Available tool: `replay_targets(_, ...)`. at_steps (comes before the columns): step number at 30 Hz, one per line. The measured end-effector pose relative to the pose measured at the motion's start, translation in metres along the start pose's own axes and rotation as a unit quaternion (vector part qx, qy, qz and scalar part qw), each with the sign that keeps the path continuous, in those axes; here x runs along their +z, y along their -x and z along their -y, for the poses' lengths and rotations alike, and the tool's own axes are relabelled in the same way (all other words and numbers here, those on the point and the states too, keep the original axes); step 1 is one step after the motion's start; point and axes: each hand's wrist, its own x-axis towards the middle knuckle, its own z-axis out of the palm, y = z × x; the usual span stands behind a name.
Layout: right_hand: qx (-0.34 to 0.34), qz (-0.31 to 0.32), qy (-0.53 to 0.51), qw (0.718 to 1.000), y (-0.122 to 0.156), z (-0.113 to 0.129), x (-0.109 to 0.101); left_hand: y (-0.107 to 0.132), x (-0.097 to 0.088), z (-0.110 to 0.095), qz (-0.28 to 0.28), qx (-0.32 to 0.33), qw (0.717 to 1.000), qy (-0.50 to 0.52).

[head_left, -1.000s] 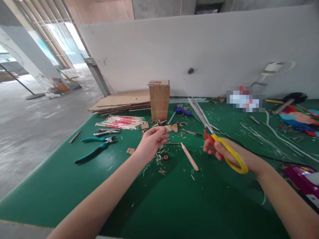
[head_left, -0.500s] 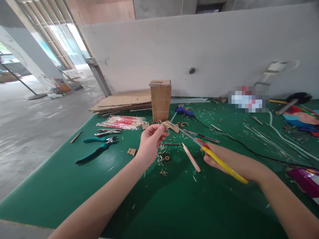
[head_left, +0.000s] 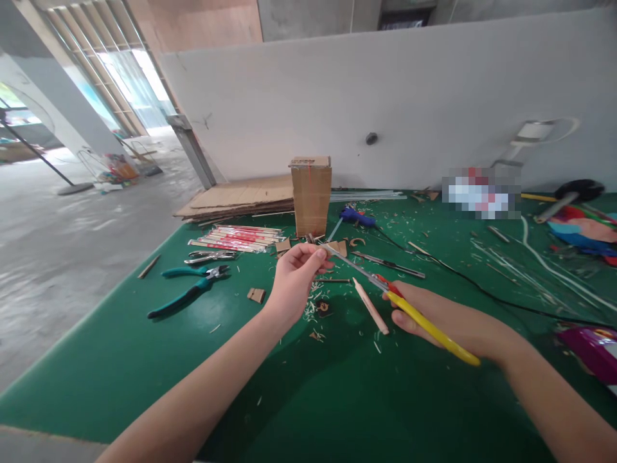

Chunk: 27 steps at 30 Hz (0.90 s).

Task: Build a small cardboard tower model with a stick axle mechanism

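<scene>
My left hand (head_left: pixel 295 275) is closed in a pinch on a small piece of cardboard (head_left: pixel 320 242), mostly hidden by the thumb and fingers. My right hand (head_left: pixel 420 303) grips a pair of scissors (head_left: pixel 429 326) with yellow and red handles. The long blades point left and reach the fingertips of my left hand, beside the pinched piece. Just behind them stands an upright cardboard box (head_left: pixel 312 200). A pale pointed wooden stick (head_left: pixel 370 306) lies between my hands, with wood shavings (head_left: pixel 313 310) scattered nearby.
Green-handled cutting pliers (head_left: pixel 186 292) and wrapped chopsticks (head_left: pixel 236 238) lie at left. A blue glue gun (head_left: pixel 357 217) with a black cord and a utility knife (head_left: pixel 390 264) lie right of the box. Cardboard sheets (head_left: pixel 241 194) are stacked behind, before a white panel (head_left: pixel 308 103).
The scissors have shifted slightly left, bringing the blades to my left fingertips. The pinched cardboard has turned and shows less than before. My left hand has barely moved.
</scene>
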Motion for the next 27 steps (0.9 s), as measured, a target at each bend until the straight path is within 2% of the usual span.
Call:
replay_targets(11,0.011,0.006,0.005,1.000,0.0000,0.0006,0.0006,0.0009,-0.0014,-0.0017,-0.001,-0.028,0.998,0.055)
replay_targets(22,0.008,-0.007,0.003,1.000,-0.0014,-0.0010,0.0030,0.0056,0.0034,0.0007,0.012,-0.027,0.999,0.032)
replay_targets(27,-0.014,-0.014,0.014,1.000,-0.0007,-0.0017,0.0028,0.0071,0.0044,0.0044,0.001,-0.032,0.999,0.037)
